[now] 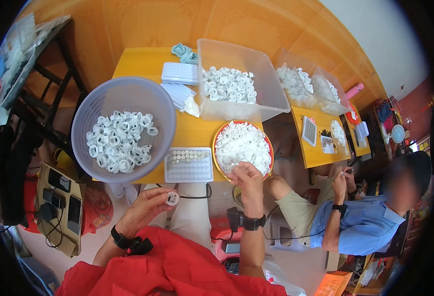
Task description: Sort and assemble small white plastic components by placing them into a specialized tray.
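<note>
My left hand [152, 204] pinches a small round white plastic part [173, 199] between thumb and fingers, its hollow face turned up. My right hand [247, 178] is at the near edge of a round red-and-yellow-rimmed plate [271, 157], which is heaped with small white plastic pieces [241, 145]. The right fingertips are closed at the heap, and whatever they hold is too small to make out. Between my hands, just beyond them, lies a white tray [189, 178] with rows of round pockets. Several whitish cylindrical pieces [188, 155] fill its far rows.
A grey basket [163, 106] with white ring-shaped parts stands left; a clear bin [271, 106] of similar parts stands behind the plate. Stacked trays [179, 74] lie between them. On the right, a person in a blue shirt [370, 227] sits by another yellow table [305, 159].
</note>
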A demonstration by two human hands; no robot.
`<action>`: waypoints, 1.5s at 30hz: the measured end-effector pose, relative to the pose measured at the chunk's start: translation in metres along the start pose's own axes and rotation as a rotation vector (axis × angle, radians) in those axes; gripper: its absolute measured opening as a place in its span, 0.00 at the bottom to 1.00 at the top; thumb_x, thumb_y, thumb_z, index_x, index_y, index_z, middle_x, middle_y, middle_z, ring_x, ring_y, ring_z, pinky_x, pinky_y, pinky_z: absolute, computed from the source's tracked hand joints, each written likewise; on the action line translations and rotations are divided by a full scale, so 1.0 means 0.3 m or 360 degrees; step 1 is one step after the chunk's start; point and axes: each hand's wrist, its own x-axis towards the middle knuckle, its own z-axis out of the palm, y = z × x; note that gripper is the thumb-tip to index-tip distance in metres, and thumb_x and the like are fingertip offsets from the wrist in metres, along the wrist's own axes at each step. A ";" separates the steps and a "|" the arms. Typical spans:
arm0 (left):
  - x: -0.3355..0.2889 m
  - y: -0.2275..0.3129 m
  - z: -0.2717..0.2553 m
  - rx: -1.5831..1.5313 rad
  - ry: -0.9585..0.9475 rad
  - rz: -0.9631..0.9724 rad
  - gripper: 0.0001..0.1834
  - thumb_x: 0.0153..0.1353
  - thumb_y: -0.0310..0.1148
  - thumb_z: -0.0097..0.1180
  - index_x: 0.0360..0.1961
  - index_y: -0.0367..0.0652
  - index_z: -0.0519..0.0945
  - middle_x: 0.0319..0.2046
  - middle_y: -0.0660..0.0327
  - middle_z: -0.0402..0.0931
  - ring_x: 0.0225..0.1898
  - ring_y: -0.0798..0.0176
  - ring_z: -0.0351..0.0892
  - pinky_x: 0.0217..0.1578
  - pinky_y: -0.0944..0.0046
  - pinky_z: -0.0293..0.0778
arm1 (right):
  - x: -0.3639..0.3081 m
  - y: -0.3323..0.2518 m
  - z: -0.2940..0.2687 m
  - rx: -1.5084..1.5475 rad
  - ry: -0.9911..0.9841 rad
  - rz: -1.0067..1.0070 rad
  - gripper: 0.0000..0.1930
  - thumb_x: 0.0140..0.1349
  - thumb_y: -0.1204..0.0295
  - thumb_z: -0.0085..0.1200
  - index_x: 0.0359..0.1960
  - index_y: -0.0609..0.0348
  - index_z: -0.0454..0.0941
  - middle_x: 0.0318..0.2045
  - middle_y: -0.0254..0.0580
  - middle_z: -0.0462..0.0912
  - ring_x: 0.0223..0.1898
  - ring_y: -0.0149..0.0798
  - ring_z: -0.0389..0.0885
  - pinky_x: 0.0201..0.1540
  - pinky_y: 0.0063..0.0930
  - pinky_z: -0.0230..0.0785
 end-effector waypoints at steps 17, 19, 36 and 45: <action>-0.028 0.002 0.005 0.0006 -0.0027 -0.0002 0.14 0.61 0.31 0.50 0.47 0.37 0.75 0.42 0.61 0.76 0.42 0.69 0.76 0.42 0.70 0.74 | -0.103 0.052 0.105 -0.0179 -0.0289 -0.0211 0.09 0.54 0.81 0.54 0.38 0.63 0.76 0.31 0.36 0.78 0.31 0.27 0.77 0.31 0.18 0.67; -0.030 0.000 0.001 0.0005 -0.0015 -0.0027 0.14 0.61 0.31 0.50 0.47 0.37 0.75 0.42 0.61 0.76 0.42 0.69 0.75 0.42 0.70 0.74 | -0.109 0.053 0.110 0.0147 -0.0384 -0.0031 0.08 0.54 0.82 0.54 0.36 0.64 0.77 0.33 0.38 0.79 0.32 0.28 0.77 0.35 0.19 0.69; -0.030 -0.011 0.008 -0.0062 -0.0070 0.0006 0.13 0.61 0.29 0.51 0.46 0.37 0.75 0.41 0.60 0.76 0.42 0.66 0.76 0.41 0.68 0.76 | -0.170 0.099 0.161 -0.0158 -0.0461 -0.0090 0.05 0.55 0.81 0.53 0.34 0.66 0.77 0.32 0.39 0.77 0.31 0.35 0.81 0.34 0.23 0.76; -0.028 -0.004 0.019 -0.0025 -0.0074 -0.0003 0.15 0.62 0.31 0.49 0.48 0.36 0.74 0.42 0.61 0.76 0.41 0.69 0.75 0.41 0.71 0.74 | -0.188 0.123 0.147 0.0293 -0.0633 0.0250 0.06 0.59 0.76 0.50 0.37 0.65 0.75 0.32 0.44 0.79 0.32 0.37 0.81 0.35 0.26 0.76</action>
